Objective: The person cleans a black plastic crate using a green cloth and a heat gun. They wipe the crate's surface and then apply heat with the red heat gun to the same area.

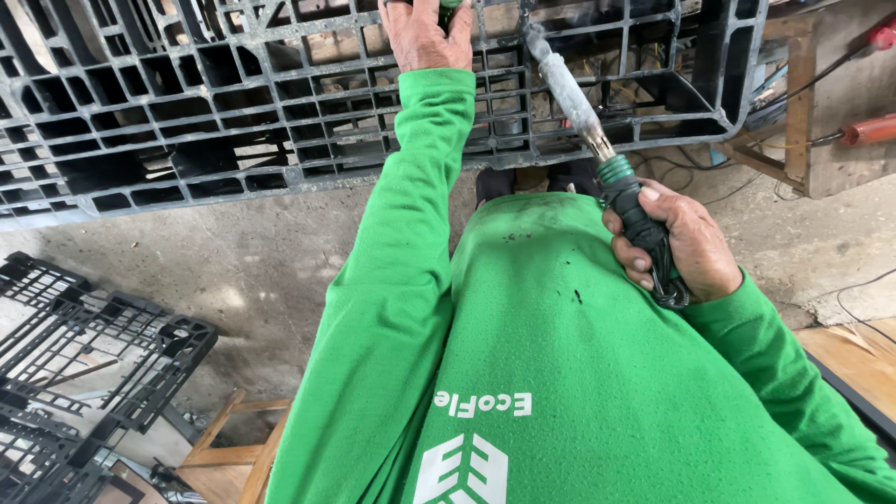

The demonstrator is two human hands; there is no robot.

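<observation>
While our left hand [425, 35] is bracing the black plastic grid pallet [280, 103], fingers hidden, our right hand [674, 245] is wrapping fingers round the grey rod-shaped heat tool [597, 140]; aiming its tip there.

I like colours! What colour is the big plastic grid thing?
The pallet is black, seen in the head view.

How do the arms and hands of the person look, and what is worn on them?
Both arms are covered by long bright green sleeves of a sweatshirt, with ribbed cuffs at the wrists. The left hand and the right hand are bare: no gloves are worn. No watch or ring can be seen. Small dark specks mark the green fabric on the chest.
</observation>
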